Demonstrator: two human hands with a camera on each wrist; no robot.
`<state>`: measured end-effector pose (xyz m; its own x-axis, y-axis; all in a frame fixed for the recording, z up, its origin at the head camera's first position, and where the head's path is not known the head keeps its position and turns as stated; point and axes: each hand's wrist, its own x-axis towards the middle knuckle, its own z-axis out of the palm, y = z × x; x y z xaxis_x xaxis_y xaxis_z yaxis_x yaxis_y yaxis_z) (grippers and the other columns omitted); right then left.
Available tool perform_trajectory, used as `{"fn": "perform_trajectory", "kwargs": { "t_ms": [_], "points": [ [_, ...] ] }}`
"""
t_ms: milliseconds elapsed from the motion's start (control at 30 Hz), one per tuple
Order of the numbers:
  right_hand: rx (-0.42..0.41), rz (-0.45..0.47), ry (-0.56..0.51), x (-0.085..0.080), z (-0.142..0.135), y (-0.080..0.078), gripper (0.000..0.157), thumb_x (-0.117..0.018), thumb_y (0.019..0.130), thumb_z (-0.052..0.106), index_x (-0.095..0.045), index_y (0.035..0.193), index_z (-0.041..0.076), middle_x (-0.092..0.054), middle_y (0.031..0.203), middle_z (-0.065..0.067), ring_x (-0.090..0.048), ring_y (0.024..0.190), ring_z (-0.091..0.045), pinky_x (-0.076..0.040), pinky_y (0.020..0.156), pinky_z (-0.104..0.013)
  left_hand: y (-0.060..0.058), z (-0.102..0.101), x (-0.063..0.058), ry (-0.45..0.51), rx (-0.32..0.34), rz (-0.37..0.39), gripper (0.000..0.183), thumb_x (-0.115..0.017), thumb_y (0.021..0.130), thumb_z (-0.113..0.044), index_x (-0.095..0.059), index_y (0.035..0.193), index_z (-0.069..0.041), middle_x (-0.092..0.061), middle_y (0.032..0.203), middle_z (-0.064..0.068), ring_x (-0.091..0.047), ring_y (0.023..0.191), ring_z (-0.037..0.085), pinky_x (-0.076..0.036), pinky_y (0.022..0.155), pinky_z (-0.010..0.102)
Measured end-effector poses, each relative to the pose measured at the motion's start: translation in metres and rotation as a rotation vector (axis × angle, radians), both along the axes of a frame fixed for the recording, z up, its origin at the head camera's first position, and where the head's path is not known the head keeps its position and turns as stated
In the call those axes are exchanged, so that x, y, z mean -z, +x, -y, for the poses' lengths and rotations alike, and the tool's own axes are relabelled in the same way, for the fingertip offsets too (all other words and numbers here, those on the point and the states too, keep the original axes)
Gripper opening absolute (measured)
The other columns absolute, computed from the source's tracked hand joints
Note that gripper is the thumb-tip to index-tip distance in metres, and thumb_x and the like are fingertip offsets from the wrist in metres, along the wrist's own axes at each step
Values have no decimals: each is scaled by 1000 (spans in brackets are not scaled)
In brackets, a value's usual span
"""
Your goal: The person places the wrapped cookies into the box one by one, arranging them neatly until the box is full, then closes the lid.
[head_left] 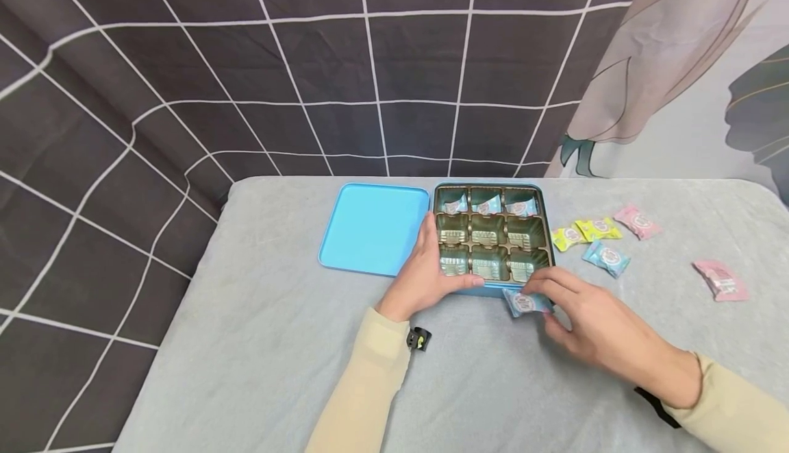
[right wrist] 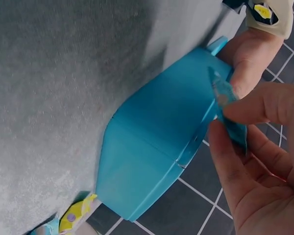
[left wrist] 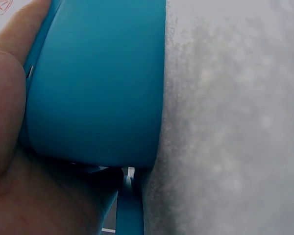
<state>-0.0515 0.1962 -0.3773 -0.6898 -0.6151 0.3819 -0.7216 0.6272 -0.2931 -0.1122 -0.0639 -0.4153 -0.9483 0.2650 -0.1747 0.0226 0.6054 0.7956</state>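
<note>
A blue candy tin with a gold tray of several compartments lies on the table; its three back compartments each hold a blue wrapped candy. My left hand rests against the tin's near left corner, fingers straight along the left side and thumb stretched along the front rim. In the left wrist view, the thumb touches the rim. My right hand pinches another blue wrapped candy between thumb and fingers, just in front of the tin. The right wrist view shows this candy close up.
The blue lid lies left of the tin. Right of it are two yellow candies, a blue candy and a pink candy. Another pink candy lies farther right. A dark checked cloth hangs behind the table.
</note>
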Motion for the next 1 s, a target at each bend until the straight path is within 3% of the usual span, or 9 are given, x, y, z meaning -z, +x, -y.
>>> {"fn": "perform_trajectory", "kwargs": {
  "t_ms": [200,333,467,567,600,667,767,1000],
  "points": [
    [-1,-8,-29,-1,-2,-4,45,-74,67,2,-67,110,15,-64,110,7,-64,93,-12,-49,82,-22,1,0,-1,3,-1,2,137,-85,74,-57,13,161,-16,13,168,2,-8,152,21,-25,119,42],
    [1,-22,-55,-1,-2,-7,23,-65,88,23,-68,109,14,-65,108,9,-64,92,-8,-48,84,-19,1,0,0,1,0,-3,138,-85,73,-58,14,161,-16,14,168,2,-8,152,21,-24,119,41],
    [26,-36,-68,-2,-3,-9,45,-39,104,47,-68,110,13,-66,108,9,-61,89,-4,-48,81,-20,0,-1,0,0,-1,-6,138,-85,73,-58,13,161,-16,13,168,3,-7,153,21,-24,119,42],
    [48,-34,-89,-4,-5,-10,33,-55,100,39,-67,113,11,-67,110,4,-61,85,-7,-49,78,-22,1,0,0,0,-2,-1,138,-85,74,-57,14,161,-16,13,168,3,-7,153,21,-24,119,41],
    [61,-33,-96,-6,-6,-11,28,-62,96,31,-67,114,11,-67,111,3,-62,84,-8,-49,77,-22,0,-1,0,2,-2,2,137,-85,74,-57,14,161,-17,13,168,3,-7,153,21,-24,119,41],
    [91,-37,-108,-8,-8,-12,31,-71,84,16,-67,115,11,-67,112,1,-63,81,-10,-50,74,-23,0,-1,0,2,-2,7,137,-85,74,-56,14,161,-17,14,168,2,-6,153,21,-24,119,41],
    [138,-43,-122,-12,-11,-15,44,-74,70,3,-67,113,10,-68,111,0,-64,78,-11,-49,74,-22,0,-1,0,4,-3,11,137,-85,75,-56,14,161,-18,14,168,2,-7,153,21,-25,119,42],
    [198,-62,-142,-17,-18,-23,41,-73,67,1,-68,107,9,-68,101,1,-57,71,-7,-44,66,-17,1,0,0,4,1,13,136,-84,75,-58,14,160,-19,14,168,1,-6,153,19,-25,119,42]
  ]
}}
